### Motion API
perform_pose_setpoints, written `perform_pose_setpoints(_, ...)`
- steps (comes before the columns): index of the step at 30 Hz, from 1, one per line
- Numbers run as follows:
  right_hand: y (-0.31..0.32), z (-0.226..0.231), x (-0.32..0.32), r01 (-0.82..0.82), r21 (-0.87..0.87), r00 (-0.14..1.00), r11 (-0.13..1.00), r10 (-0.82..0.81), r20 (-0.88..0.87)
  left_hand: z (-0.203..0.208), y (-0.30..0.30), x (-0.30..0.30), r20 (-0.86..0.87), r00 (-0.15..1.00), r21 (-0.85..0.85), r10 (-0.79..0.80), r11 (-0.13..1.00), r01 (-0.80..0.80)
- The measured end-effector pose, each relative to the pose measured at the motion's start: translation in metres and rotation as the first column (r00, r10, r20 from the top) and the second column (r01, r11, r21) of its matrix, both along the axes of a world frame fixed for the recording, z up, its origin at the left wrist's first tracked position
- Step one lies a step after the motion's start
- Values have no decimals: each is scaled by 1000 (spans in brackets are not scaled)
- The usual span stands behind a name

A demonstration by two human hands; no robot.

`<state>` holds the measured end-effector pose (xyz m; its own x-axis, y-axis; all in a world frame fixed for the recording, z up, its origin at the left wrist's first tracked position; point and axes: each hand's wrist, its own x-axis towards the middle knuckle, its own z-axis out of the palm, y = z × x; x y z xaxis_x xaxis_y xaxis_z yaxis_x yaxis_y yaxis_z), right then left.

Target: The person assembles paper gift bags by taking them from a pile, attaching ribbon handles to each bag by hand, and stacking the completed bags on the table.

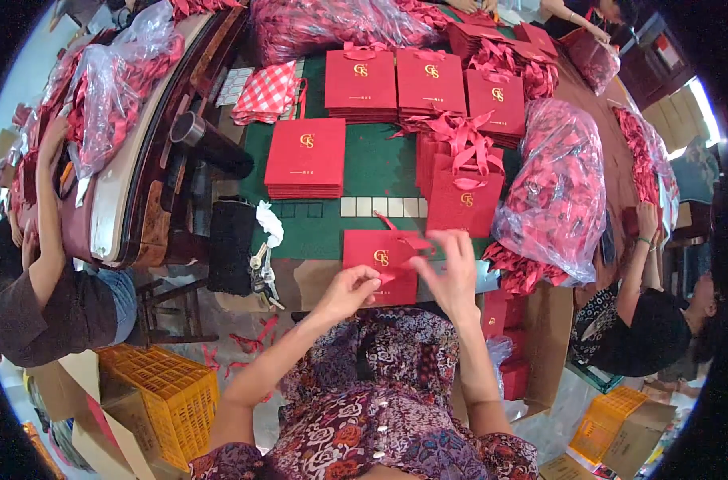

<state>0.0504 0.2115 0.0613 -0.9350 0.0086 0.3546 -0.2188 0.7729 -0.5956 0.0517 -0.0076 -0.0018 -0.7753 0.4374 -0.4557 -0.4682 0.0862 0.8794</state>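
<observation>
A red paper bag point(360, 250) with gold print lies flat in front of me at the table's near edge. A red ribbon point(410, 240) crosses its upper right part and runs between my hands. My left hand point(349, 293) is closed in a pinch over the bag's lower left, on a piece of the ribbon. Over the bag's right side, my right hand point(450, 276) has its thumb and fingers apart, beside the ribbon. Just beyond stands a group of red bags point(466, 196) with ribbon handles. A neat stack of red bags point(305, 156) lies farther left.
More bag stacks point(360, 80) line the far side of the green table mat point(300, 232). A clear plastic sack of ribbons point(552, 184) bulges at the right. Keys point(261, 272), a dark tumbler point(212, 142) and a checked cloth point(266, 92) sit left. Other people work around the table.
</observation>
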Motion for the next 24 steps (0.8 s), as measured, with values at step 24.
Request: perform_pose_setpoints(24, -55, -68, -20, -20, -218, 980, 976, 63, 190, -6, -10, -53, -792, 515, -523, -327, 800, -295)
